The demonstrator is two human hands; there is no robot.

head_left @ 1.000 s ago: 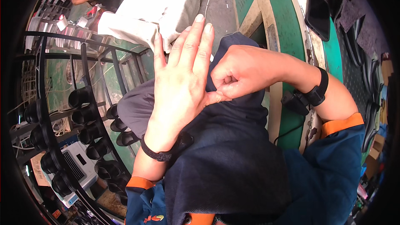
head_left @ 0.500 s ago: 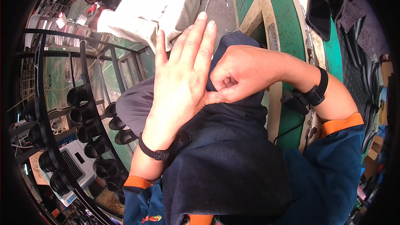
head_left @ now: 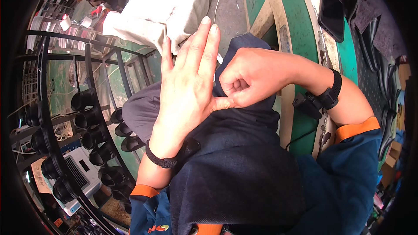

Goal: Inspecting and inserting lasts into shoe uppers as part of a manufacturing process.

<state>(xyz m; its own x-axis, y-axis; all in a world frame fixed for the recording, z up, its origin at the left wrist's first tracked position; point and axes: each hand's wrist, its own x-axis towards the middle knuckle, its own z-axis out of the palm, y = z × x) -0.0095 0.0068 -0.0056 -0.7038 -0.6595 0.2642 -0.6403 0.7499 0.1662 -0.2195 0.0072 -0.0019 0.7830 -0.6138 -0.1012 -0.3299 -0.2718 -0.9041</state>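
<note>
Left hand: the left hand (head_left: 187, 87) was held flat and upright, palm facing the camera, its fingers (head_left: 204, 43) straight and close together, gripping nothing. A dark braided band (head_left: 160, 160) sat on its wrist.
Right hand: the right hand (head_left: 257, 78) was curled, thumb and forefinger pressed together and pinching at the heel of the left palm. Whether they pinched skin or some tiny thing, I cannot tell.
Watch: a black wristwatch (head_left: 324, 98) was strapped on the right wrist.
Where the work sat: both hands were raised over a dark navy cloth (head_left: 235, 169) draped across the lap, touching each other just above it.
Doing the step well: in my judgement, the palm needed to stay flat and steady while the pinching fingers worked slowly at one spot; a tight, small grip near the fingertips looked better than a wide one.
Rack: a black wire rack (head_left: 87, 104) stood at the left, carrying rows of black cup-shaped holders (head_left: 82, 100); what lay inside them was too dark to tell.
White box: a white vented box (head_left: 80, 174) sat low behind the rack, its contents hidden.
Counter: a green counter (head_left: 300, 26) ran along the right, with a dark flat tray (head_left: 332, 11) lying on it.
Sack: a pale cloth sack (head_left: 161, 4) stood ahead on the floor.
</note>
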